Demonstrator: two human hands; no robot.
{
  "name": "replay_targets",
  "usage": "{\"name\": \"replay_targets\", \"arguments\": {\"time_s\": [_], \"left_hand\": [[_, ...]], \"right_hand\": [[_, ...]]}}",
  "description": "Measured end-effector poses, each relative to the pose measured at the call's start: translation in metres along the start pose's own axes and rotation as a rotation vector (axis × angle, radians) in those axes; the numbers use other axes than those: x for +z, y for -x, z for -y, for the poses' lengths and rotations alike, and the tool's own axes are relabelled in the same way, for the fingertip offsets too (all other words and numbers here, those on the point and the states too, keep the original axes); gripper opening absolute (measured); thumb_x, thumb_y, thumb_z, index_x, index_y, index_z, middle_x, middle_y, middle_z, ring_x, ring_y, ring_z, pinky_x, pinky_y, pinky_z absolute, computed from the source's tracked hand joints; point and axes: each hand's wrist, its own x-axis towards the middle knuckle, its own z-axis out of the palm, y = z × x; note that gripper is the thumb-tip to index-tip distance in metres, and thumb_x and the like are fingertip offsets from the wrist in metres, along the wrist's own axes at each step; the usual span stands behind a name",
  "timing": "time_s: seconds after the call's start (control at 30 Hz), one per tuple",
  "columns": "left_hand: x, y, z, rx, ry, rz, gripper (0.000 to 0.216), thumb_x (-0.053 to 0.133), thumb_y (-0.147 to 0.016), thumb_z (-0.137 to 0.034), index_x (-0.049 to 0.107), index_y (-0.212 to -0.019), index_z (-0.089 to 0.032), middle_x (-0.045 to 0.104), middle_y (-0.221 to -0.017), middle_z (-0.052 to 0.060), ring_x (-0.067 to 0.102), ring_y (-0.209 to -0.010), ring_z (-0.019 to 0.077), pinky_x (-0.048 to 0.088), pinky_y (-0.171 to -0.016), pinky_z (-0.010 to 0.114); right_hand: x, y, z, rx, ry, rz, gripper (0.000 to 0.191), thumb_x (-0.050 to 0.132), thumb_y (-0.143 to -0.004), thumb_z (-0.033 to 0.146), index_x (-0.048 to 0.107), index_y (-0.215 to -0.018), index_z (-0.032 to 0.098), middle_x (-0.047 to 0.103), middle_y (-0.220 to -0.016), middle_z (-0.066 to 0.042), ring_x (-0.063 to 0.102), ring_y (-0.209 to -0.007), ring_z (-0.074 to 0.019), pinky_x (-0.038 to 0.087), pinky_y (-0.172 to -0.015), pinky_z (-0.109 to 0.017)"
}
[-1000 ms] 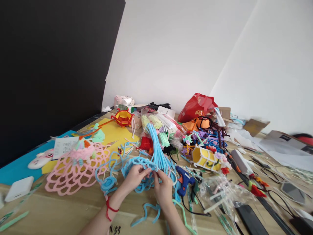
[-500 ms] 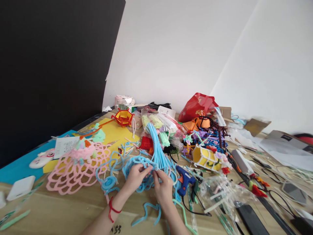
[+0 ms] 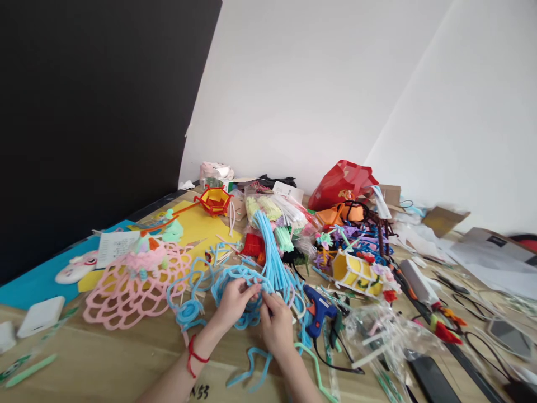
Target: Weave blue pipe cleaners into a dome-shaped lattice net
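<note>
Nearest me, a loose bent blue pipe cleaner (image 3: pixel 251 370) lies on the wooden table (image 3: pixel 104 364), this side of the blue glue gun (image 3: pixel 318 309) and to its left. Just beyond it my right hand (image 3: pixel 277 327), immediately left of the glue gun, pinches a strand of the light-blue pipe-cleaner mesh (image 3: pixel 235 275) between thumb and fingertips. My left hand (image 3: pixel 232 305), a little further left of the gun, with a red cord (image 3: pixel 193 355) round its wrist, has its fingers curled onto the same mesh, so both hands are grasping it. The mesh rests on the table left of the gun, a blue spiral (image 3: pixel 188 309) at its far-left end. A clear plastic bag (image 3: pixel 377 330) lies crumpled right of the gun, and the pink lattice (image 3: pixel 130 285) spreads well to its left. Behind the gun and leftward stands a bundle of straight blue pipe cleaners (image 3: pixel 272 252); behind it to the right sits a yellow basket (image 3: pixel 356 271). Farthest back from the gun, a red bag (image 3: pixel 342 182) lies by the wall.
</note>
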Motion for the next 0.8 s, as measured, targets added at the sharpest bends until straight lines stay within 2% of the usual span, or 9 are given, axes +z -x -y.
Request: {"name": "replay_targets", "arguments": {"time_s": [0.27, 0.4, 0.5, 0.63, 0.73, 0.8], "left_hand": [[0.0005, 0.0018, -0.0035, -0.043, 0.072, 0.019, 0.027, 0.07, -0.068, -0.035, 0.071, -0.081, -0.012, 0.062, -0.058, -0.001, 0.054, -0.058, 0.0128, 0.043, -0.058, 0.024], [0.0018, 0.0024, -0.0035, -0.079, 0.126, 0.045, 0.026, 0.071, -0.067, -0.034, 0.072, -0.081, -0.012, 0.063, -0.059, 0.0, 0.054, -0.058, 0.0124, 0.043, -0.058, 0.024], [0.0018, 0.0027, -0.0046, -0.064, 0.105, 0.084, 0.027, 0.071, -0.068, -0.035, 0.073, -0.084, -0.013, 0.063, -0.06, 0.0, 0.054, -0.058, 0.0127, 0.044, -0.058, 0.024], [-0.0014, 0.0022, -0.0064, 0.006, 0.008, 0.067, 0.028, 0.068, -0.071, -0.037, 0.074, -0.086, -0.014, 0.067, -0.066, 0.003, 0.059, -0.065, 0.0163, 0.047, -0.063, 0.027], [-0.0039, 0.0014, -0.006, 0.031, -0.019, 0.041, 0.027, 0.068, -0.071, -0.038, 0.074, -0.085, -0.015, 0.071, -0.076, 0.006, 0.063, -0.082, 0.0221, 0.049, -0.074, 0.031], [-0.0044, 0.001, -0.0053, 0.0, -0.007, 0.036, 0.029, 0.068, -0.071, -0.04, 0.074, -0.085, -0.015, 0.072, -0.077, 0.006, 0.063, -0.083, 0.0239, 0.05, -0.075, 0.034]], "right_hand": [[-0.004, -0.0021, 0.0047, 0.105, 0.089, 0.147, 0.026, 0.039, -0.076, 0.012, 0.062, -0.086, 0.016, 0.061, -0.066, -0.002, 0.055, -0.059, -0.0167, 0.035, -0.056, -0.024], [-0.0077, -0.0022, 0.005, 0.126, 0.149, 0.148, 0.022, 0.039, -0.077, 0.014, 0.061, -0.079, 0.018, 0.061, -0.066, -0.003, 0.057, -0.061, -0.018, 0.034, -0.057, -0.025], [-0.007, -0.0022, 0.0048, 0.153, 0.112, 0.127, 0.02, 0.041, -0.08, 0.017, 0.06, -0.076, 0.018, 0.06, -0.064, -0.003, 0.056, -0.06, -0.0173, 0.033, -0.056, -0.024], [-0.0017, -0.0024, 0.0048, 0.223, -0.152, 0.079, 0.022, 0.042, -0.086, 0.027, 0.061, -0.079, 0.018, 0.056, -0.061, 0.0, 0.051, -0.056, -0.0148, 0.033, -0.054, -0.024], [0.0011, -0.0041, 0.0051, 0.363, -0.492, 0.034, 0.025, 0.049, -0.085, 0.037, 0.061, -0.076, 0.017, 0.052, -0.057, 0.002, 0.047, -0.052, -0.0126, 0.035, -0.051, -0.023], [0.0019, -0.006, 0.0058, 0.446, -0.766, 0.037, 0.023, 0.056, -0.082, 0.039, 0.063, -0.081, 0.017, 0.057, -0.064, 0.001, 0.051, -0.058, -0.0129, 0.039, -0.054, -0.023]]}}
